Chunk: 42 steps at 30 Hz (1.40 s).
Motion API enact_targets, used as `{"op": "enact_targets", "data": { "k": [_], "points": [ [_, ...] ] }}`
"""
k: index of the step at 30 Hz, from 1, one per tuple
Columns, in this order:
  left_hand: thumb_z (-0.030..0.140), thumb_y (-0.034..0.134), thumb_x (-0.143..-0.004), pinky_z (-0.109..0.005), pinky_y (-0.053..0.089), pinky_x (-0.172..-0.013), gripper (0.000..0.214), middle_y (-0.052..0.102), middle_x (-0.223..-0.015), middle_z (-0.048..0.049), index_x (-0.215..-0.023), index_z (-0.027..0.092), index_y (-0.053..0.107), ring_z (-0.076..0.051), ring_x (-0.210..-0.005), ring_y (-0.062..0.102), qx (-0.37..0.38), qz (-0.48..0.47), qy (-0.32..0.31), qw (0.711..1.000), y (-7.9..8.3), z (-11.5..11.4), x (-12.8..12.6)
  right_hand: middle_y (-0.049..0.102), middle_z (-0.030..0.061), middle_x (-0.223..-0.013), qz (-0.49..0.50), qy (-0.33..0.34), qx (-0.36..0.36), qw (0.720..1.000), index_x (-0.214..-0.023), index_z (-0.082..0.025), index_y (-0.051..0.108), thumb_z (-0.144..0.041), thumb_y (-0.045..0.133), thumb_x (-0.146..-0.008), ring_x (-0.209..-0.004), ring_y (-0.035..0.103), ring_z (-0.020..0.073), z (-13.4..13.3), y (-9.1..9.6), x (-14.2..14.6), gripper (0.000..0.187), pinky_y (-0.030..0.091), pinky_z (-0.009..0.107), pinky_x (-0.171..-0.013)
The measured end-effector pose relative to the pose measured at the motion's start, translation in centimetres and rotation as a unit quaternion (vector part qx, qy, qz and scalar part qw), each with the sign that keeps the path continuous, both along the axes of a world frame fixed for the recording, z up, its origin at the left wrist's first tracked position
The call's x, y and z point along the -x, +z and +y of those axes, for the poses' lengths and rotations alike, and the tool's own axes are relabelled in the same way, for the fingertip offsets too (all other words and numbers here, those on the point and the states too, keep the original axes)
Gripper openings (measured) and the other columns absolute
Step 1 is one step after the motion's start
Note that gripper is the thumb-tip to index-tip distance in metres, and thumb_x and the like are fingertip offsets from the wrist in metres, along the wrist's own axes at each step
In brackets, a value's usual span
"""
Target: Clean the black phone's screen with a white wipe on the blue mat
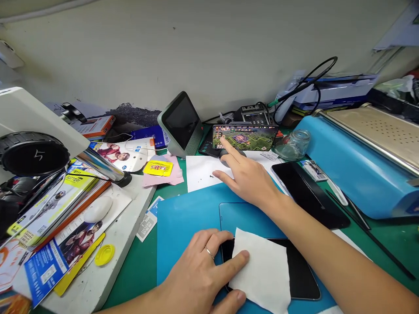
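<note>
My left hand (203, 266), with a ring on one finger, lies over the left end of a black-screened phone (304, 274). Thumb and fingers sit at the phone's long edges, and the index finger presses on a white wipe (262, 270) spread over the screen. My right hand (250, 176) reaches forward, empty, its index finger stretched to the left part of a lit phone (247, 137) showing a game. That phone stands sideways, propped up. Beneath the dark phone is a blue mat (186, 226) with a clear screen-shaped sheet (248, 213).
A smart display (183, 120) stands at the back. To the right are a glass jar (294, 144), another black phone (304, 192), tweezers (358, 211) and a blue machine (366, 170). Booklets (59, 205), a white mouse (98, 209) and a lamp-like stand (101, 165) occupy the left.
</note>
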<state>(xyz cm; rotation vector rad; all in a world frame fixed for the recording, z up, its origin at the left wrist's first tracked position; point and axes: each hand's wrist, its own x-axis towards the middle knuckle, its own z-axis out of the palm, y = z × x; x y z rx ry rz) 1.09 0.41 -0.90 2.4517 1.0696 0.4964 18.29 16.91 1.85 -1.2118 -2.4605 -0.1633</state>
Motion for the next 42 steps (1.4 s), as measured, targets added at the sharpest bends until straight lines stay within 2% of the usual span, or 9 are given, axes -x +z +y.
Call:
{"op": "enact_targets", "data": {
  "k": [3, 8, 17, 24, 33, 42],
  "points": [
    [0.037, 0.062, -0.096, -0.054, 0.049, -0.1, 0.053, 0.051, -0.14, -0.0177, -0.146, 0.026, 0.05, -0.035, -0.124, 0.053, 0.001, 0.002, 0.002, 1.0, 0.1, -0.1, 0.0, 0.04, 0.012, -0.162, 0.013, -0.006, -0.008, 1.0, -0.102, -0.016, 0.064, -0.049, 0.045, -0.103, -0.079, 0.071, 0.0224, -0.2, -0.1, -0.5, 0.038, 0.049, 0.037, -0.065],
    [0.035, 0.062, -0.096, -0.055, 0.049, -0.099, 0.054, 0.049, -0.139, -0.0175, -0.147, 0.026, 0.048, -0.035, -0.122, 0.052, -0.001, -0.006, 0.001, 1.0, -0.1, -0.3, 0.0, 0.048, 0.0113, -0.157, 0.047, -0.015, -0.022, 0.999, -0.094, -0.018, 0.065, -0.047, 0.046, -0.104, -0.074, 0.071, 0.0206, -0.4, -0.6, -1.3, 0.037, 0.048, 0.036, -0.063],
    [0.029, 0.064, -0.093, -0.056, 0.048, -0.099, 0.055, 0.048, -0.139, -0.0175, -0.146, 0.023, 0.05, -0.035, -0.124, 0.05, -0.018, -0.025, 0.003, 1.0, -0.4, -0.4, -0.1, 0.048, 0.0081, -0.157, 0.078, -0.063, -0.045, 0.994, -0.091, -0.02, 0.066, -0.045, 0.049, -0.102, -0.067, 0.069, 0.0186, -0.9, -0.9, -2.0, 0.032, 0.044, 0.035, -0.055],
    [0.031, 0.064, -0.094, -0.055, 0.049, -0.098, 0.055, 0.049, -0.139, -0.017, -0.147, 0.025, 0.049, -0.034, -0.122, 0.052, -0.016, -0.017, 0.001, 1.0, -0.1, -0.3, 0.0, 0.035, 0.0117, -0.164, 0.04, 0.0, -0.028, 0.999, -0.102, -0.018, 0.063, -0.046, 0.049, -0.102, -0.075, 0.07, 0.022, 0.2, -0.9, -0.9, 0.032, 0.047, 0.037, -0.057],
    [0.036, 0.062, -0.096, -0.054, 0.048, -0.101, 0.054, 0.05, -0.14, -0.0161, -0.147, 0.026, 0.048, -0.033, -0.124, 0.052, -0.015, -0.027, 0.012, 0.999, -0.3, -0.2, 0.0, 0.031, 0.0115, -0.166, 0.029, -0.003, -0.009, 1.0, -0.104, -0.018, 0.062, -0.048, 0.046, -0.102, -0.083, 0.072, 0.0254, 0.9, -1.0, -0.5, 0.034, 0.048, 0.038, -0.056],
    [0.032, 0.064, -0.093, -0.056, 0.048, -0.1, 0.055, 0.048, -0.14, -0.017, -0.146, 0.025, 0.049, -0.035, -0.124, 0.051, -0.005, -0.016, 0.005, 1.0, -0.2, -0.5, 0.0, 0.045, 0.0115, -0.158, 0.049, 0.006, -0.025, 0.998, -0.093, -0.019, 0.064, -0.045, 0.046, -0.103, -0.073, 0.071, 0.0216, 0.3, -0.9, -0.9, 0.034, 0.048, 0.037, -0.06]
  ]
}}
